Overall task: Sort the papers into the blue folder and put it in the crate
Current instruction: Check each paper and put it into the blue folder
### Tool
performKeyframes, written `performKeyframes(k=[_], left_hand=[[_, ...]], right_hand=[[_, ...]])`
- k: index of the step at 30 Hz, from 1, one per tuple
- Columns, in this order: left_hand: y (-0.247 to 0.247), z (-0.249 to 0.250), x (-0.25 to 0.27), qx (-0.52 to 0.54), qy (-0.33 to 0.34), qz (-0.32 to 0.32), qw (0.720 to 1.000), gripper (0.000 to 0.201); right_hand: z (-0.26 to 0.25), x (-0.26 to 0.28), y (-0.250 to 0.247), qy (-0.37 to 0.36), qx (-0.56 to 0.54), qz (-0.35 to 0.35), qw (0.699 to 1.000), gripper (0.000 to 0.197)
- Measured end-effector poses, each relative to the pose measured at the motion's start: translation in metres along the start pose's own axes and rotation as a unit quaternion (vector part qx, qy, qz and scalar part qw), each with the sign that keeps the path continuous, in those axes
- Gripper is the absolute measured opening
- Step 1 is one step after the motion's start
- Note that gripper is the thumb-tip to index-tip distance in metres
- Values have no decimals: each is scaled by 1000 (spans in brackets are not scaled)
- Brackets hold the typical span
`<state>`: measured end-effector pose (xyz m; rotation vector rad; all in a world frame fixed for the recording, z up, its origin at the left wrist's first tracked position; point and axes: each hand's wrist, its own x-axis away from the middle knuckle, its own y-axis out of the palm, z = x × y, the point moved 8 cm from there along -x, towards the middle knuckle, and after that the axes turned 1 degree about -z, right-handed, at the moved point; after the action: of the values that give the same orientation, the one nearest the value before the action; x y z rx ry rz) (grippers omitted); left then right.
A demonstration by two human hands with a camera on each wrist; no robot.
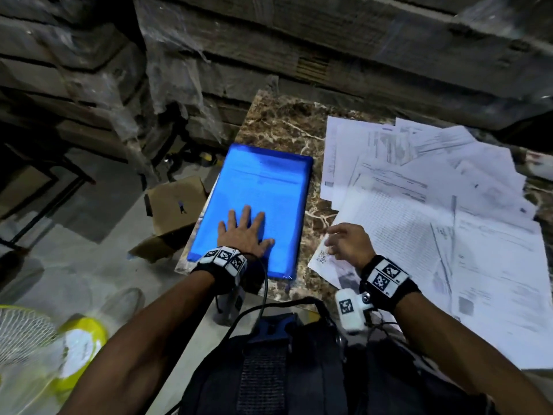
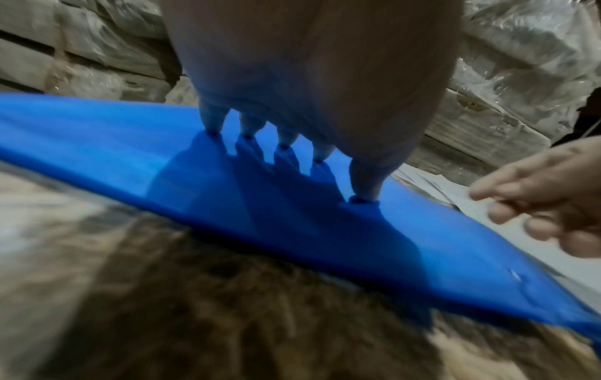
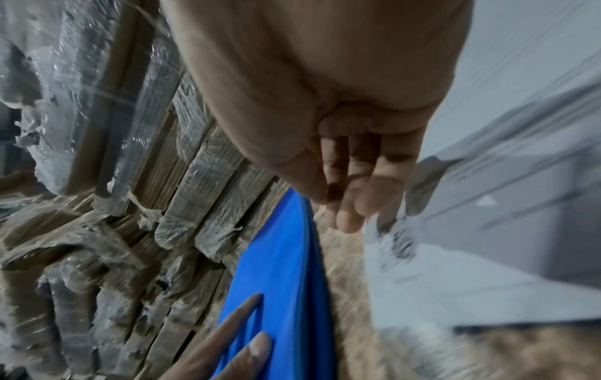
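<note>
On a brown marble tabletop (image 1: 278, 121), one blue folder (image 1: 263, 187) lies flat and closed near the left edge. One left hand (image 1: 244, 232) rests palm-down on the folder's near half, all five fingers spread straight and gripping nothing; the left wrist view shows the fingertips (image 2: 211, 123) pressing the blue cover. To the right of the folder, with a strip of bare marble between, a loose overlapping spread of white printed papers (image 1: 434, 211) covers the table; the sheets overlap too much to count. One right hand (image 1: 348, 242) sits over the near left corner of that spread, fingers loosely bent and touching the corner of a sheet (image 1: 324, 257) that bears a printed code; whether it actually pinches the sheet cannot be told. On the floor left of the table stands one open cardboard box (image 1: 173, 205). One yellow fan (image 1: 39, 348) shows at the lower left. Stacked, plastic-wrapped cardboard bundles (image 1: 299, 55) fill the background.
</note>
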<state>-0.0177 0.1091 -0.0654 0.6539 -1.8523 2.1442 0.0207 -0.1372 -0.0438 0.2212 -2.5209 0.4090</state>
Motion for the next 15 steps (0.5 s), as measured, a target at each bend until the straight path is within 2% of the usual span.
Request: performKeyframes(k=[5, 8, 10, 11, 13, 15], left_hand=[[-10, 0, -8, 1, -7, 0, 1000, 78], [-27, 23, -8, -17, 33, 74, 997, 70], [-37, 56, -9, 19, 95, 108, 989, 58], [-40, 77, -9, 43, 130, 103, 985, 54], [-41, 114, -10, 101, 181, 62, 976, 60], [-44, 145, -9, 152, 197, 29, 968, 50]], right_hand=[[28, 24, -75, -8, 103, 144, 984, 16], [53, 44, -120, 28, 101, 211, 972, 25], [64, 56, -145, 50, 96, 255, 961, 34], [68, 60, -155, 64, 104, 265, 956, 39], [77, 59, -165, 95, 121, 260, 953, 57], [85, 59, -173, 146, 132, 254, 947, 69]])
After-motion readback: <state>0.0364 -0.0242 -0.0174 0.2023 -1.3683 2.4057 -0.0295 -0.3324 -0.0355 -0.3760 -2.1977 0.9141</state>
